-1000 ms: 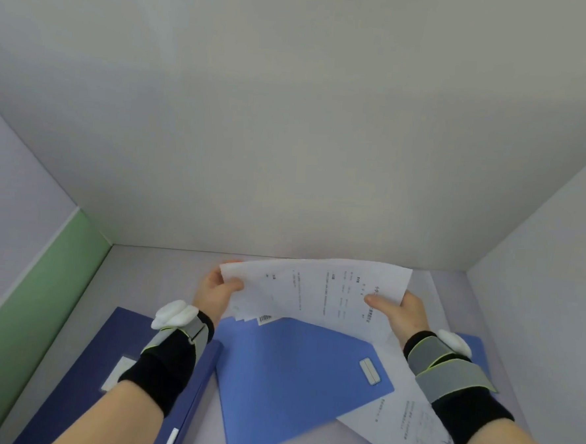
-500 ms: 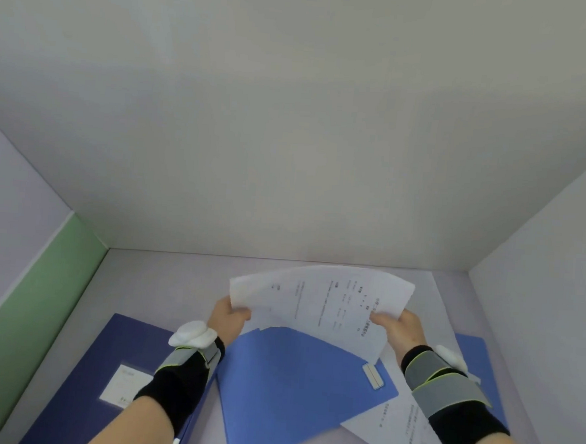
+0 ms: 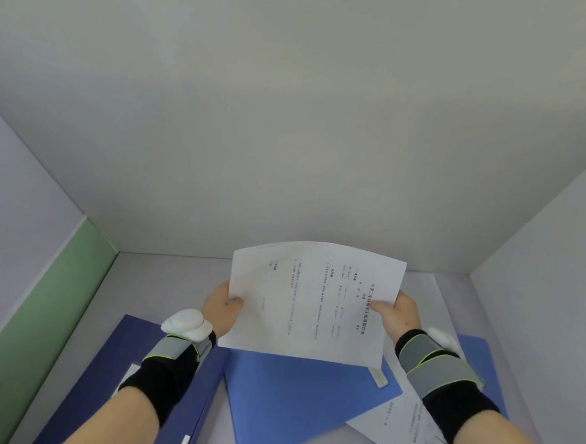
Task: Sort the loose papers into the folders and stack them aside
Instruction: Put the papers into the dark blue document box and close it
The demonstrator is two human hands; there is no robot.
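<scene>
Running down the left wall is a green strip [image 3: 39, 309], and next to it on the grey table [image 3: 164, 282] lies a closed dark blue folder [image 3: 102, 392]. Its white label [image 3: 128, 374] is partly hidden by the left forearm. The left hand [image 3: 223, 308] is raised over that folder's far right corner, with a black and grey wrist band [image 3: 169, 365] strapped below it. Its thumb lies on the front of a printed sheet of paper [image 3: 314, 302] at the sheet's left edge. The fingers are out of sight behind the sheet, so the hand pinches the paper.

The sheet is held up off the table between both hands. It is turned sideways so the lines of print run top to bottom, and its top edge bows slightly. Below it a lighter blue folder [image 3: 301, 404] lies closed and at an angle on the table. A white tab [image 3: 380, 378] on the folder sits just under the sheet's lower right corner.

The right hand [image 3: 399, 314] pinches the sheet's right edge the same way, thumb on the front and fingers hidden behind. Under the right forearm another printed paper [image 3: 399, 424] lies flat, its edge meeting the lighter folder's edge; I cannot tell which is on top. At the far right, a third blue folder [image 3: 482, 357] shows from under that paper and the forearm.
</scene>
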